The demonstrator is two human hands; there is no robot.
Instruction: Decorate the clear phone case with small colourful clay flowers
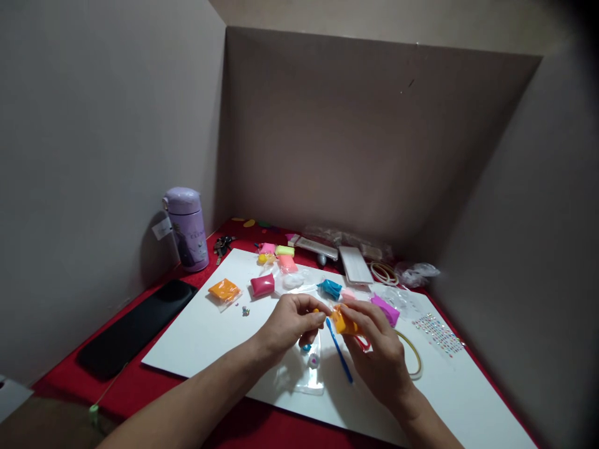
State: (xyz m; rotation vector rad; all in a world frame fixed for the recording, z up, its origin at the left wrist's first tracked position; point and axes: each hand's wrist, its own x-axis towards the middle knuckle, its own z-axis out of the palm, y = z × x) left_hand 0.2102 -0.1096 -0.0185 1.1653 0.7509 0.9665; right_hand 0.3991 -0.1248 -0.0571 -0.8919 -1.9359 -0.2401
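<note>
Over the white board (pixel 210 343), my left hand (pixel 290 321) has thumb and fingers pinched together on a small bit of orange clay (pixel 316 310). My right hand (pixel 381 349) grips an orange clay packet (pixel 344 321) close beside it. Below the hands lies a blue modelling tool (pixel 344 362). A clear plastic bag (pixel 309 383) is left of the tool, and a small pale round piece with a pink centre (pixel 314 360) rests on it. Something red, partly hidden, shows beneath my right hand.
Clay packets in orange (pixel 224 290), dark pink (pixel 262 285), blue (pixel 330 288) and purple (pixel 385 310) surround the hands. Gem stickers (pixel 440 333) and a hoop (pixel 414 355) lie right. A purple bottle (pixel 187 231) and black phone-like slab (pixel 135 327) stand and lie left.
</note>
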